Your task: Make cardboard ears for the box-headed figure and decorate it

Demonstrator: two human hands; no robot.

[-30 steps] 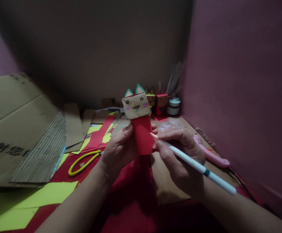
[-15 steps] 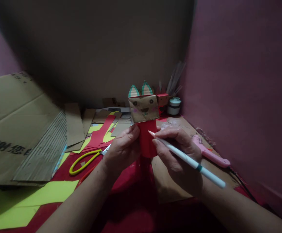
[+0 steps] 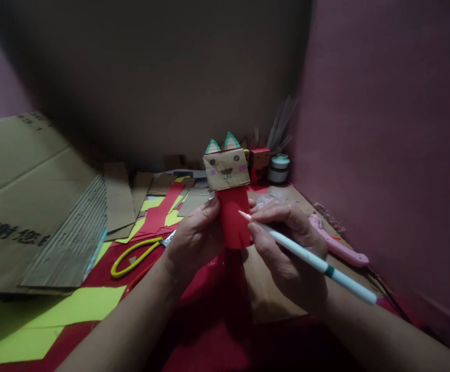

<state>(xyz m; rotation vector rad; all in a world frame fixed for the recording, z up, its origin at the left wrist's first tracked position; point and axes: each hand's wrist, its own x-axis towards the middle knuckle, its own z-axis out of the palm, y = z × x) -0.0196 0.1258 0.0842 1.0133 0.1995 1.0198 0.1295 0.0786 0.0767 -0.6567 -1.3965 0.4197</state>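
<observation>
My left hand (image 3: 194, 240) is closed around the red body of a cardboard cat figure (image 3: 228, 175). The figure has a brown head with a drawn face, pink cheeks and two teal-edged ears, and it stands upright in front of me. My right hand (image 3: 286, 253) grips a white pen with a teal band (image 3: 317, 263). The pen's tip rests against the right edge of the red body (image 3: 233, 217).
Yellow-handled scissors (image 3: 135, 254) lie left of my hands on red and yellow paper. Large cardboard sheets (image 3: 34, 206) lean at the left. A pink tool (image 3: 337, 247) lies at the right by the wall. Small box figures (image 3: 259, 163) and a jar (image 3: 278, 169) stand at the back.
The cat figure tilted right and rose a little, then came back toward the left and upright. The pen stayed at the red body's right edge.
</observation>
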